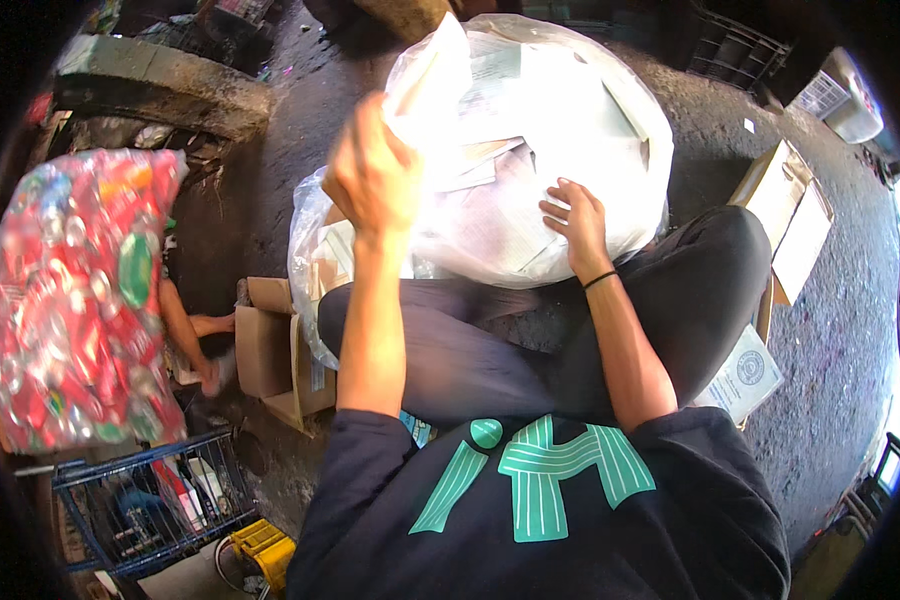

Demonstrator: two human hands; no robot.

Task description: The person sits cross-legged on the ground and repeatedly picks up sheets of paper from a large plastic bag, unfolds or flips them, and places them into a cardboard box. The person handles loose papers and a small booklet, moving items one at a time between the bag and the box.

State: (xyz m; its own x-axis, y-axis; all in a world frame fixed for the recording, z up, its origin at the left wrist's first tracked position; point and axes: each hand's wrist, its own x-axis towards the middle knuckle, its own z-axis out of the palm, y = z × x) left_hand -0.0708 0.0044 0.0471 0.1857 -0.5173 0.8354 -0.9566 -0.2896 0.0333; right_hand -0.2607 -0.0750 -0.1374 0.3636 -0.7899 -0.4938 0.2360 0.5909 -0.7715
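A large clear plastic bag (655,190) full of white papers (495,205) stands in front of my crossed legs. Strong glare washes out much of its contents. My left hand (375,180) is raised at the bag's left side, fingers curled and slightly blurred. Close beside those fingers rises a bright white sheet (440,75); whether they grip it is hard to make out. Over the right part of the papers, my right hand (578,222) is open, its fingers apart, with a dark band on the wrist.
At left is a clear bag of crushed cans (80,300), with another person's bare limbs (185,335) behind it. An open cardboard box (270,350) sits by my left knee. Further boxes (795,220) lie right. A blue wire basket (155,500) stands at lower left.
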